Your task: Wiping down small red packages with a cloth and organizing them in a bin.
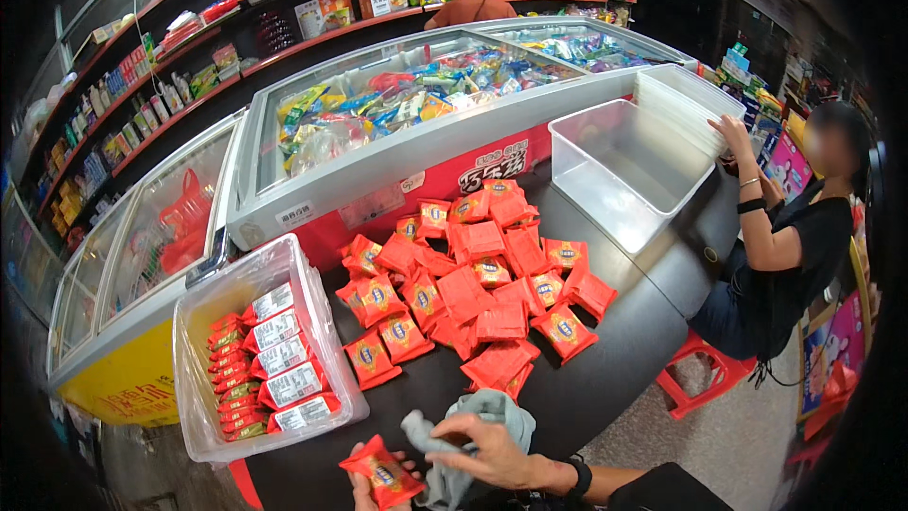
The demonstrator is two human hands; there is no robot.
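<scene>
Near the front edge of the dark table, my left hand (363, 494) grips a red packet (382, 473) with a gold and blue emblem. Just right of it, the thumb and fingers of my right hand (494, 455) pinch a grey-green cloth (501, 408), part of which hangs below the hand. Beyond both hands lies a loose heap of similar red packets (465, 295), some emblem side up and some back side up. To the left stands a translucent plastic tub (345, 397) with a clear liner, where red packets (284, 357) are lined up in two rows.
A see-through plastic bin (605, 191) stands on the table's right, beside nested bins (677, 99). Chest freezers (331, 185) border the table's far side. At the right, another person (794, 237) sits on a red stool (702, 383), one hand at the nested bins. Another person (480, 5) is near the shelves.
</scene>
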